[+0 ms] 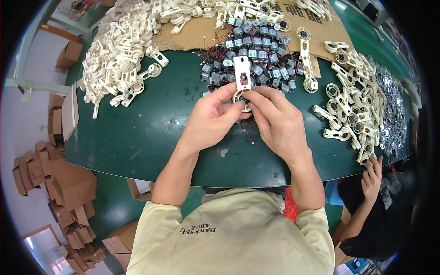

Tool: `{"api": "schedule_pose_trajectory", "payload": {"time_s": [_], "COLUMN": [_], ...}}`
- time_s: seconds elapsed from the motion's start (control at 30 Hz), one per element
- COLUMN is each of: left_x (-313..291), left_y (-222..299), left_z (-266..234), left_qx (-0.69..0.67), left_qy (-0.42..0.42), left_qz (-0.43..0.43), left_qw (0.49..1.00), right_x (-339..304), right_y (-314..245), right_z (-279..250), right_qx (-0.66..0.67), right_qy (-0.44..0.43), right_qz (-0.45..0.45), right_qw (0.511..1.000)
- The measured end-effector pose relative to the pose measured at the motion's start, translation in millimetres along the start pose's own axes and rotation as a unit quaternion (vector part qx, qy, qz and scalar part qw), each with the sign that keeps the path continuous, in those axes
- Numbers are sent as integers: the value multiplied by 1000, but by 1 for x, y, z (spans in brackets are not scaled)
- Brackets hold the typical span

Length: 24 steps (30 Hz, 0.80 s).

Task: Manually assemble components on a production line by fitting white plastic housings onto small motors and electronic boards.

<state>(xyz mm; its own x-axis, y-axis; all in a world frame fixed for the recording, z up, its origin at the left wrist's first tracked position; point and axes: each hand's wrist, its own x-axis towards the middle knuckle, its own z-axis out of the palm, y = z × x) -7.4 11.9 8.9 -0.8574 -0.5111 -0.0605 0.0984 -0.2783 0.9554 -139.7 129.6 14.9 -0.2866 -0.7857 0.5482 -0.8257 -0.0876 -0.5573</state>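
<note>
Two bare hands meet above the green counter (137, 149), each pinching the same cream plastic housing (242, 71). The left hand (211, 118) grips its round end from the left with thumb and fingertips; the right hand (282, 121) closes on that end from the other side, so neither is nearer. Just on the near side of the fingers, thin red and dark wires (248, 133) trail toward the person; whether they are attached to the held part is hidden.

The housing's long axis runs nearly straight away from the body, ring end between the fingertips, flat arm pointing outward. It is pale and smooth, with a dark-looking slot in the arm and something dark within the partly covered ring.

Directly beyond, in line with the arm, sits a dense cluster of small grey motors (261, 55) with red leads. Farther off, a flat cardboard sheet (192, 41) lies beneath more cream housings (181, 13).
</note>
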Motion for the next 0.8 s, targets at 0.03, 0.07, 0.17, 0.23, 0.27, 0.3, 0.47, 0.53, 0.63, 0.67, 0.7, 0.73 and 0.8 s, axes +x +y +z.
{"api": "schedule_pose_trajectory", "payload": {"time_s": [0.03,0.07,0.17,0.23,0.27,0.3,0.47,0.53,0.63,0.67,0.7,0.73,0.8], "left_x": [1,2,3,2,2,2,-3,1,23,34,41,50,65], "left_y": [0,1,8,10,10,10,8,22,40,41,44,48,38], "left_z": [-1,-3,-2,1,1,2,4,-18,-67,-93,-113,-132,-177], "left_qx": [2,-1,-14,-24,-29,-34,15,149,285,310,371,492,692], "left_qy": [0,-6,-16,-15,-19,-24,-56,5,197,242,288,313,280], "left_qz": [-1,2,12,21,21,21,73,84,78,92,76,59,186], "left_qw": [1000,1000,1000,999,999,999,996,985,935,915,880,810,638], "right_x": [1,0,-1,0,0,0,-3,3,1,-1,-5,-9,-11], "right_y": [0,-1,-4,-4,-4,-4,9,17,53,64,76,81,84], "right_z": [0,1,3,1,1,2,0,-15,-47,-60,-71,-80,-82], "right_qx": [-13,-12,91,156,158,163,290,226,32,-19,-102,-189,-181], "right_qy": [1,2,22,13,15,18,7,46,164,193,207,221,298], "right_qz": [-17,-16,53,97,94,103,196,250,318,332,315,297,292], "right_qw": [1000,1000,994,983,983,981,937,940,933,923,921,910,891]}}
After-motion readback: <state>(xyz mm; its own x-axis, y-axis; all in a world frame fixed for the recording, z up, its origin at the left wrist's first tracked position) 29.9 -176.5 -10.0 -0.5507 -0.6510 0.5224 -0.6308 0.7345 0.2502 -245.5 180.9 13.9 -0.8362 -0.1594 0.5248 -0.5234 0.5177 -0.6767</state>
